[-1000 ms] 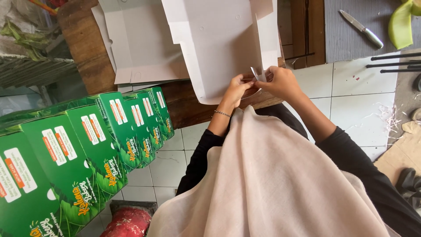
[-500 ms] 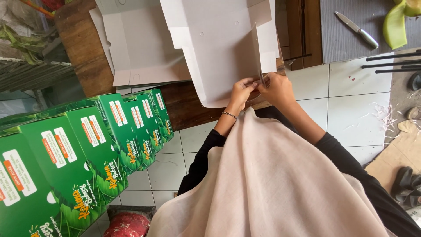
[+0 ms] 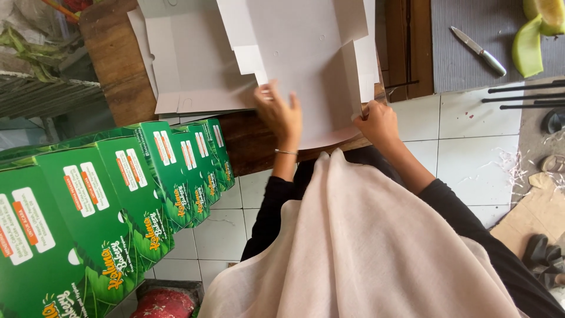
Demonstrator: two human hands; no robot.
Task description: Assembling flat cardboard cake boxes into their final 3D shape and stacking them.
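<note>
- Row of green printed boxes: stands at the left on the tiled floor, placed as in the earlier frames.
- Unfolded white carton blank: lies on the wooden desk, over a second flat blank; its near edge overhangs the desk toward the person.
- Left hand: half a second ago it met the right hand at the blank's near edge; now it has moved left, fingers spread wide, palm flat on the blank.
- Right hand: closed in a pinch on the blank's right near edge, roughly where it was before.
- Knife: lies on the grey mat, well apart from both hands.
</note>
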